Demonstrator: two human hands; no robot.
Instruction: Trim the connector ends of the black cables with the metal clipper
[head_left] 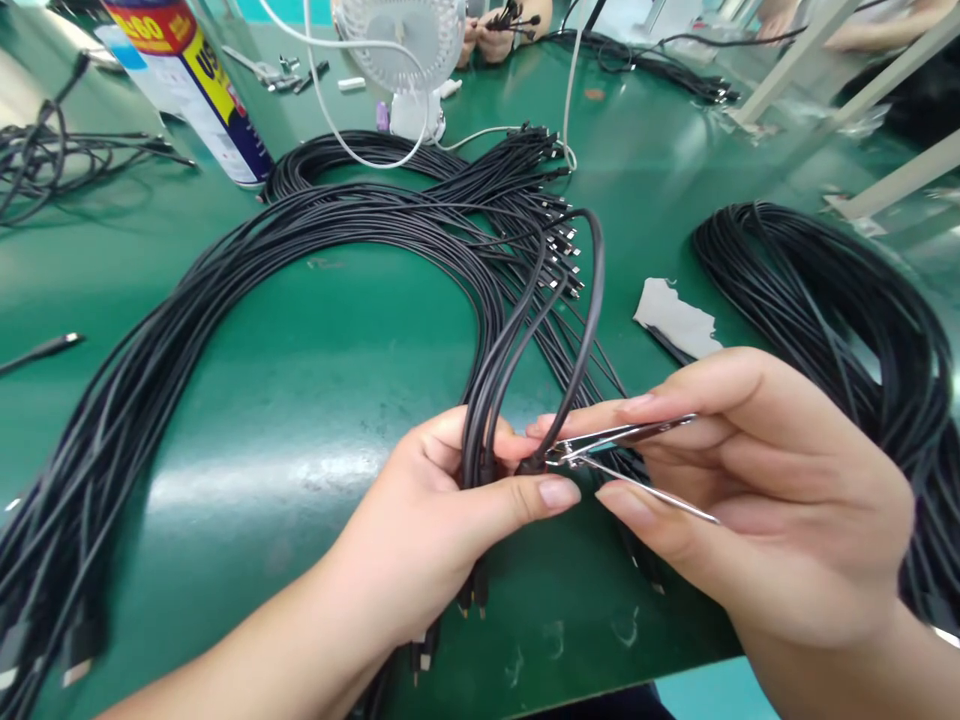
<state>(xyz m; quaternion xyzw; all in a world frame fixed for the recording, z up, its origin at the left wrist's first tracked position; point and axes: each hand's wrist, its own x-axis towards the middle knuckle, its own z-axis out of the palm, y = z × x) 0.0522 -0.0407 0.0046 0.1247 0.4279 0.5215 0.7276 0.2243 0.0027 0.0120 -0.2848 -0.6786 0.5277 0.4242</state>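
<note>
Both hands up over the near edge of the surface [570, 650], close together. Left forearm [300, 620] comes in from the left across that edge, angled up and to the right, wrist roughly straight. Left hand [435, 515] closed in a firm grip, thumb side up; left thumb [517, 505] laid nearly flat, tip pointing right. Right forearm [862, 645] comes in from the right, hand turned with palm facing left. Right hand [780, 500] in a wide pinch: fingers above, right thumb [645, 520] below, gap between. Right fingertips reach just beside the left ones. Both forearms bare.
</note>
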